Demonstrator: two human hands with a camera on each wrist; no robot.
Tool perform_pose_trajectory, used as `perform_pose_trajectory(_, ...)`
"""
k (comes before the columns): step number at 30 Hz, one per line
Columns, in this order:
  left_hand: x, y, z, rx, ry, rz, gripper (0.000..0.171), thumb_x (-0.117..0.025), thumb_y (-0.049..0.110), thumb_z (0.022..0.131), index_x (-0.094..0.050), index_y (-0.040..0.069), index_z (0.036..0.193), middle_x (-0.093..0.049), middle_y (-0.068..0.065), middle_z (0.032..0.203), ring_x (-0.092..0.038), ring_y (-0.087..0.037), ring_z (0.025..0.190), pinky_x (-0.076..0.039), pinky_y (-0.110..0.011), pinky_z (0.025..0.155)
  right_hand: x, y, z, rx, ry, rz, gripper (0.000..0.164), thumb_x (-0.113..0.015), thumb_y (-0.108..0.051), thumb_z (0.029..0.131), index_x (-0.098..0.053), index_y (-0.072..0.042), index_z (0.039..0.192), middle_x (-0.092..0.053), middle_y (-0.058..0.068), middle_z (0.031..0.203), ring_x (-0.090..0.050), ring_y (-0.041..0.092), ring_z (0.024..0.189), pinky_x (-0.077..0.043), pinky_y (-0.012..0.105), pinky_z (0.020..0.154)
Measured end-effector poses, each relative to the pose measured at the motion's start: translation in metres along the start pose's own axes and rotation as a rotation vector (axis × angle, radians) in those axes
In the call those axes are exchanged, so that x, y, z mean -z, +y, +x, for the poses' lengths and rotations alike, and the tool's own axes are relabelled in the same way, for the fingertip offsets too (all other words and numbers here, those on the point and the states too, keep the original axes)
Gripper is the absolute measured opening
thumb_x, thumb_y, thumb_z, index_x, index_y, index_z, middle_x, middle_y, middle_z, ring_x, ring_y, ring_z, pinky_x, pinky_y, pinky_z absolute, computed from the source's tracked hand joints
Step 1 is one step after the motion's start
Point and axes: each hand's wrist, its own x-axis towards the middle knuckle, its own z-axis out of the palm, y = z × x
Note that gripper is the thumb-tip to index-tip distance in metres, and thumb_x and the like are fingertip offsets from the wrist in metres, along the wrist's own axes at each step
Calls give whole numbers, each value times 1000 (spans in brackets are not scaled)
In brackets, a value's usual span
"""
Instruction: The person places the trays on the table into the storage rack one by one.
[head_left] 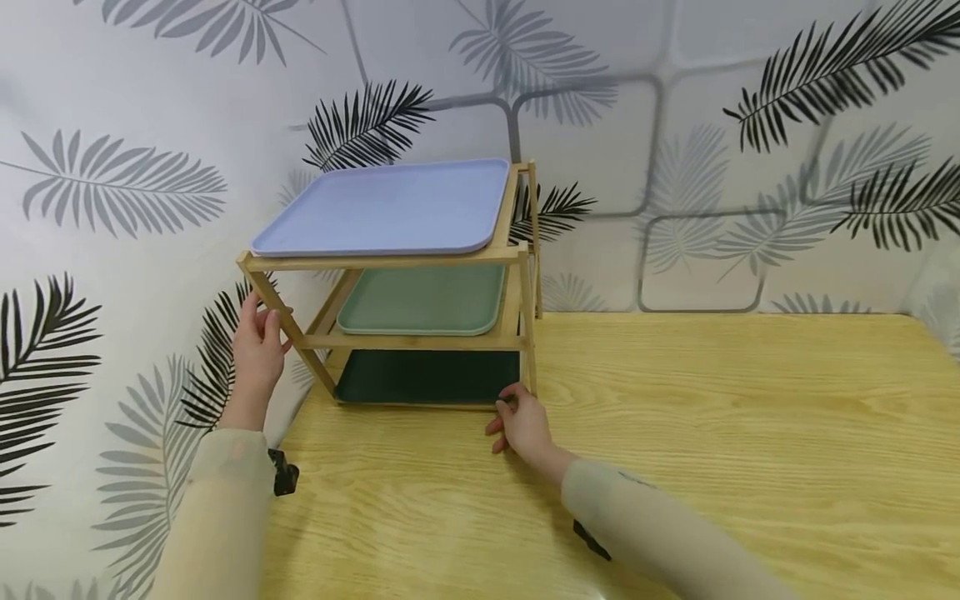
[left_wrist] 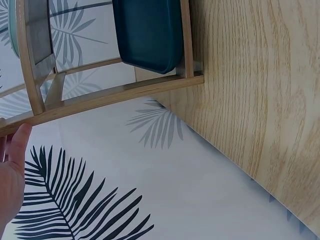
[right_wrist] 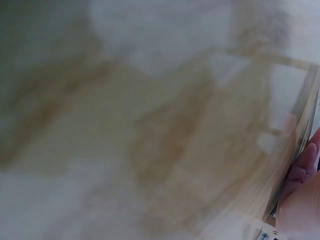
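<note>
A three-tier wooden rack (head_left: 420, 342) stands on the table at the wall. On its top tier lies a lavender tray (head_left: 397, 204), on the middle tier a sage green tray (head_left: 423, 300), and on the bottom tier a dark green tray (head_left: 427, 375). My left hand (head_left: 258, 342) grips the slanted left post; in the left wrist view the thumb (left_wrist: 19, 145) presses one side, the other fingers partly hidden behind the wood. At the bottom front right corner, my right hand (head_left: 522, 423) holds the rack with bent fingers, beside the dark tray's corner.
The light wood-grain table (head_left: 720, 433) extends to the right and toward me. A leaf-patterned wall covering (head_left: 637, 150) rises behind and to the left of the rack. Dark wrist devices (head_left: 282, 473) show under both sleeves. Most of the right wrist view is blurred.
</note>
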Motion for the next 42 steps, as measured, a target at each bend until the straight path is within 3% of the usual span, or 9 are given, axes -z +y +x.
perform_pose_trajectory(6, -1, 4, 0, -2, -7, -2, 44, -34, 22, 107, -33, 25, 151, -59, -17, 124, -53, -23, 113, -55, -29, 78, 0, -5, -1, -19, 7, 29, 18, -44, -6, 104, -47, 2, 119, -66, 12, 67, -59, 20, 42, -41, 23, 36)
perform_pose_trajectory(16, -6, 3, 2, 12, 3, 20, 45, -33, 21, 107, -32, 26, 151, -59, -16, 123, -53, -22, 112, -55, -37, 84, 0, -9, -1, -48, 17, 49, 17, -44, -5, 104, -47, 3, 118, -66, 16, 67, -59, 23, 43, -52, 31, 43)
perform_pose_trajectory(19, -8, 3, 3, 10, 1, 20, 44, -33, 22, 107, -33, 26, 151, -58, -16, 123, -53, -21, 111, -55, -36, 83, 3, -9, -2, -30, -3, 94, 22, -45, -2, 102, -46, 5, 123, -67, 20, 72, -61, 26, 46, -53, 32, 44)
perform_pose_trajectory(26, -6, -2, 7, -5, -17, -8, 45, -32, 24, 107, -30, 24, 152, -55, -18, 127, -51, -30, 118, -50, -49, 92, 13, -13, -19, 28, -111, 192, 35, -48, 0, 101, -41, 6, 135, -68, 24, 81, -62, 21, 47, -54, 32, 46)
perform_pose_trajectory(30, -7, -2, 10, -4, 10, 8, 45, -31, 26, 107, -32, 25, 152, -56, -16, 125, -52, -26, 116, -51, -47, 91, 29, -23, -39, 63, -241, 201, 39, -48, -2, 101, -36, 8, 137, -69, 24, 84, -62, 16, 47, -58, 40, 54)
perform_pose_trajectory(33, -9, 0, 12, -2, 46, 18, 44, -30, 26, 107, -33, 24, 151, -57, -15, 124, -53, -23, 110, -53, -39, 85, 45, -30, -54, 79, -310, 190, 43, -49, -8, 102, -33, 6, 141, -70, 21, 87, -64, 15, 51, -58, 37, 55)
perform_pose_trajectory(35, -11, 0, 11, 0, 70, 11, 44, -30, 26, 107, -34, 23, 150, -56, -15, 125, -53, -22, 108, -50, -35, 82, 57, -33, -63, 82, -327, 195, 45, -50, -10, 103, -33, 5, 142, -71, 19, 89, -65, 14, 53, -56, 31, 54)
perform_pose_trajectory(38, -14, 0, 5, -8, 124, -47, 46, -31, 29, 107, -27, 23, 152, -49, -12, 135, -49, -21, 115, -45, -35, 89, 81, -35, -77, 83, -322, 192, 46, -51, -14, 103, -35, 3, 142, -71, 17, 89, -66, 15, 55, -55, 27, 54)
perform_pose_trajectory(42, -19, 3, -16, -34, 208, -181, 52, -38, 28, 105, -17, 19, 152, -31, -8, 149, -36, -19, 130, -35, -37, 105, 118, -30, -96, 99, -309, 161, 47, -51, -18, 103, -35, 3, 142, -71, 18, 91, -68, 19, 61, -57, 34, 58)
